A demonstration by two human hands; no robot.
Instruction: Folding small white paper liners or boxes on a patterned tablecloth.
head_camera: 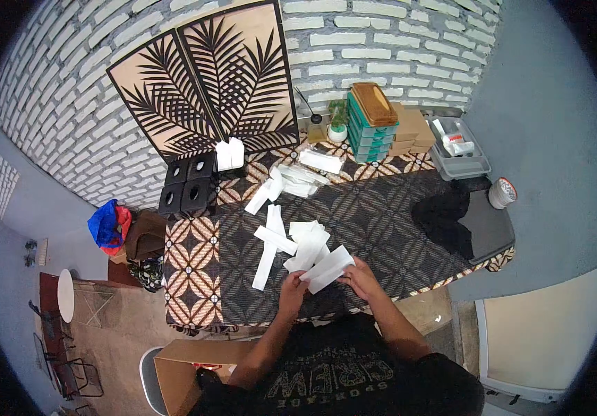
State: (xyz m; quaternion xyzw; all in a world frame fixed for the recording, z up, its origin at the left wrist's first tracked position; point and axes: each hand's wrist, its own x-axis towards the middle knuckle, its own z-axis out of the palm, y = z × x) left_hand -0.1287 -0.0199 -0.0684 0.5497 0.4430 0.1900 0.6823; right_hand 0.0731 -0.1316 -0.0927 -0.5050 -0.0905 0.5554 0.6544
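Observation:
Both my hands hold a white folded paper sleeve [328, 269] above the near edge of the table. My left hand [293, 294] pinches its lower left end, and my right hand [362, 281] grips its right end. Just beyond it lies a loose pile of white paper pieces [310, 244]. Long white strips [264, 265] cross one another to the left of that pile. Farther back are more white strips and several clear plastic packets [301, 179] with white contents.
Black boxes with round openings [193, 191] stand at the back left. Green-lidded stacked containers [371, 130], brown cardboard boxes [410, 130] and a clear plastic tray [459, 169] stand at the back right. Black cloth [441, 221] lies at right; an open cardboard box [173, 374] is below left.

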